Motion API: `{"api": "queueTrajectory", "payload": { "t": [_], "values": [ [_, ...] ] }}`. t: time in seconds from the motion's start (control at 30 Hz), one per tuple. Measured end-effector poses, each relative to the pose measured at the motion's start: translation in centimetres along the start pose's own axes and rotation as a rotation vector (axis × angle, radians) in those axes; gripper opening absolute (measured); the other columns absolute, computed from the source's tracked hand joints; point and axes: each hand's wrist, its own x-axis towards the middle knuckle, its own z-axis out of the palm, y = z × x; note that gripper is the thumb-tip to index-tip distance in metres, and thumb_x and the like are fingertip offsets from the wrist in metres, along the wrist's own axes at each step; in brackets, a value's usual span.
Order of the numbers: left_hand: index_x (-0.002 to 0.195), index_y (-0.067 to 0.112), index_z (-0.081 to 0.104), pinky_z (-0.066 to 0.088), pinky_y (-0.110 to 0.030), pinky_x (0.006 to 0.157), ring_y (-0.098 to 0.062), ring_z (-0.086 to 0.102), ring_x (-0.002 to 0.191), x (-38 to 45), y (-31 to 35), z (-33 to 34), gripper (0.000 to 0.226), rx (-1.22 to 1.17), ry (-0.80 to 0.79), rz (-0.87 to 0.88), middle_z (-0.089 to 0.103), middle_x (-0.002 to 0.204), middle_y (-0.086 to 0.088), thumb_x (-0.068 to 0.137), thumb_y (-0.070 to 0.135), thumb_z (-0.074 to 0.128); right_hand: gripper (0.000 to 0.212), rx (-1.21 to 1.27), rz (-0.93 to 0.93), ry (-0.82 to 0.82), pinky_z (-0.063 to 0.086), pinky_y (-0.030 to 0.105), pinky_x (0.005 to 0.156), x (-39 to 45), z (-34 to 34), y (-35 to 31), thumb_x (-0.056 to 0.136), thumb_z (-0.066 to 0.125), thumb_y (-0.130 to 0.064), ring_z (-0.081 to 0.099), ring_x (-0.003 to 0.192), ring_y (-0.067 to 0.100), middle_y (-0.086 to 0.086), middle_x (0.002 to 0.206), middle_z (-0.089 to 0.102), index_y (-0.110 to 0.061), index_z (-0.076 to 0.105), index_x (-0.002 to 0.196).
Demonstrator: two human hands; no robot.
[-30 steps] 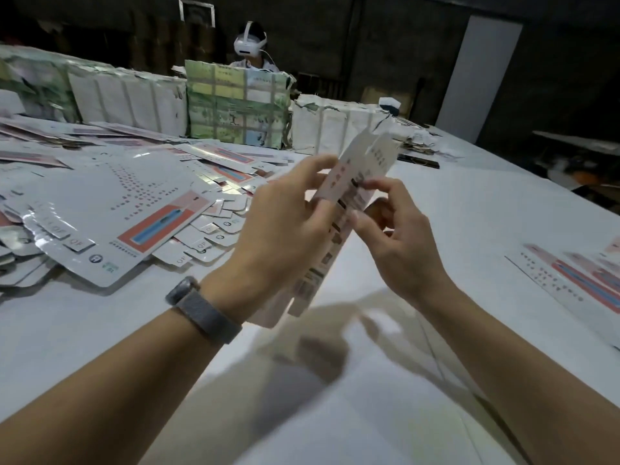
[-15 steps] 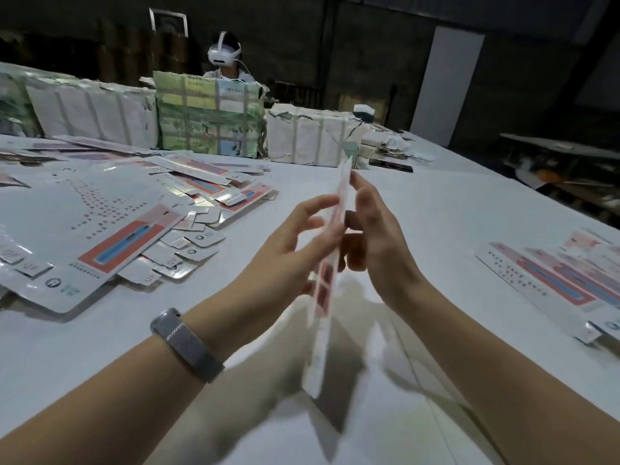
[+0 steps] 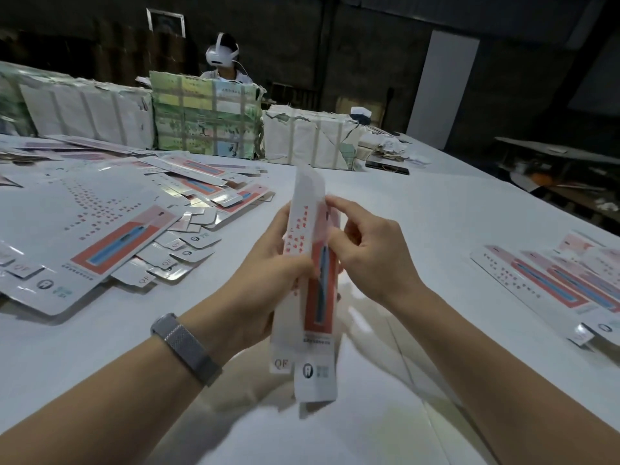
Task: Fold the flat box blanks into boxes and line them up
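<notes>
I hold one long white box blank (image 3: 315, 317) with a red and blue panel upright above the white table (image 3: 453, 209), partly folded into a narrow sleeve. My left hand (image 3: 268, 276) grips its left side around the middle. My right hand (image 3: 369, 253) pinches its right edge near the top with thumb and forefinger. The bottom flaps hang loose below my hands. A big heap of flat blanks (image 3: 100, 229) lies on the left. Several folded boxes (image 3: 553, 283) lie side by side at the right.
Wrapped bundles (image 3: 204, 119) of stock stand in a row along the far side of the table. Behind them sits a person wearing a white headset (image 3: 221, 55). A dark phone (image 3: 387, 167) lies near the far right bundles. The table's right edge runs diagonally past the folded boxes.
The blank has turned from edge-on to show its printed red and blue face. Both hands have shifted along it, and it now looks opened into a sleeve.
</notes>
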Motion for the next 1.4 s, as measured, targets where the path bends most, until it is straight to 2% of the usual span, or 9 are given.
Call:
{"api": "queueTrajectory", "payload": {
  "t": [0.1, 0.2, 0.33, 0.47, 0.63, 0.9, 1.13, 1.23, 1.4],
  "values": [
    [0.125, 0.052, 0.059, 0.062, -0.046, 0.070, -0.034, 0.075, 0.094, -0.4, 0.2, -0.2, 0.073, -0.144, -0.125, -0.121, 0.067, 0.115, -0.010, 0.089, -0.010, 0.040, 0.024, 0.068, 0.058, 0.027, 0.044, 0.024, 0.057, 0.3, -0.2, 0.1, 0.091, 0.064, -0.025, 0.045, 0.050, 0.009, -0.012, 0.047, 0.044, -0.023, 0.070, 0.114],
    [0.135, 0.036, 0.053, 0.062, -0.038, 0.068, -0.031, 0.076, 0.090, -0.7, 0.7, 0.3, 0.035, -0.109, -0.179, -0.146, 0.067, 0.117, -0.015, 0.103, 0.028, 0.041, 0.007, 0.352, 0.164, 0.001, 0.042, 0.021, 0.048, 0.3, -0.4, -0.2, 0.089, 0.070, -0.021, 0.039, 0.043, 0.005, -0.012, 0.043, 0.039, -0.017, 0.066, 0.094],
    [0.130, 0.024, 0.062, 0.060, -0.037, 0.068, -0.026, 0.071, 0.076, -0.7, 0.9, 0.1, 0.066, -0.062, -0.211, -0.209, 0.071, 0.114, -0.018, 0.096, 0.066, 0.025, 0.018, 0.572, 0.248, -0.065, 0.041, 0.017, 0.042, 0.4, -1.0, -0.4, 0.088, 0.073, -0.022, 0.051, 0.045, 0.007, 0.002, 0.053, 0.056, -0.012, 0.059, 0.086],
    [0.128, 0.014, 0.061, 0.058, -0.033, 0.066, -0.023, 0.068, 0.069, -0.9, 1.0, 0.0, 0.076, -0.007, -0.239, -0.275, 0.073, 0.101, -0.014, 0.094, 0.069, 0.020, 0.029, 0.575, 0.246, -0.128, 0.032, 0.006, 0.042, 0.9, -2.2, -0.4, 0.095, 0.065, -0.027, 0.045, 0.035, 0.002, -0.012, 0.042, 0.053, -0.002, 0.059, 0.083],
    [0.134, 0.013, 0.054, 0.058, -0.032, 0.068, -0.025, 0.068, 0.071, -1.0, 1.2, 0.0, 0.084, 0.043, -0.302, -0.322, 0.073, 0.092, -0.011, 0.090, 0.074, 0.018, 0.024, 0.644, 0.356, -0.231, 0.021, 0.016, 0.040, 1.0, -2.6, -0.3, 0.094, 0.066, -0.032, 0.023, 0.039, 0.008, -0.013, 0.042, 0.033, -0.012, 0.063, 0.080],
    [0.127, 0.013, 0.059, 0.058, -0.036, 0.069, -0.025, 0.064, 0.071, -0.8, 0.6, 0.1, 0.079, -0.021, -0.290, -0.319, 0.068, 0.094, -0.013, 0.094, 0.073, 0.019, 0.030, 0.606, 0.395, -0.266, 0.019, 0.016, 0.039, 1.4, -3.4, -0.8, 0.093, 0.066, -0.023, 0.021, 0.038, 0.006, -0.011, 0.041, 0.031, -0.010, 0.057, 0.067],
    [0.127, 0.017, 0.054, 0.057, -0.033, 0.060, -0.021, 0.064, 0.067, -0.5, 0.2, 0.8, 0.071, 0.014, -0.158, -0.285, 0.070, 0.088, -0.008, 0.084, 0.073, 0.047, 0.033, 0.726, 0.475, -0.319, 0.013, 0.022, 0.046, 2.0, -5.1, -0.6, 0.094, 0.062, -0.016, 0.013, 0.051, 0.013, -0.003, 0.051, 0.018, -0.011, 0.047, 0.065],
    [0.130, 0.033, 0.042, 0.056, -0.032, 0.060, -0.020, 0.066, 0.066, -0.3, 0.1, 1.0, 0.067, 0.072, -0.156, -0.255, 0.071, 0.085, -0.005, 0.080, 0.070, 0.067, 0.040, 0.719, 0.438, -0.270, 0.019, 0.018, 0.042, 1.8, -4.5, -0.8, 0.095, 0.061, -0.017, 0.019, 0.044, 0.009, -0.007, 0.045, 0.027, -0.014, 0.050, 0.057],
    [0.132, 0.049, 0.034, 0.059, -0.026, 0.071, -0.012, 0.074, 0.091, -0.1, 0.3, 0.4, 0.097, 0.301, -0.066, -0.055, 0.071, 0.108, -0.001, 0.051, 0.051, 0.087, 0.030, 0.577, 0.356, -0.039, 0.029, 0.017, 0.043, 1.3, -2.5, -1.6, 0.091, 0.066, -0.016, 0.034, 0.037, 0.003, -0.013, 0.042, 0.043, -0.011, 0.057, 0.063]
  ]
}}
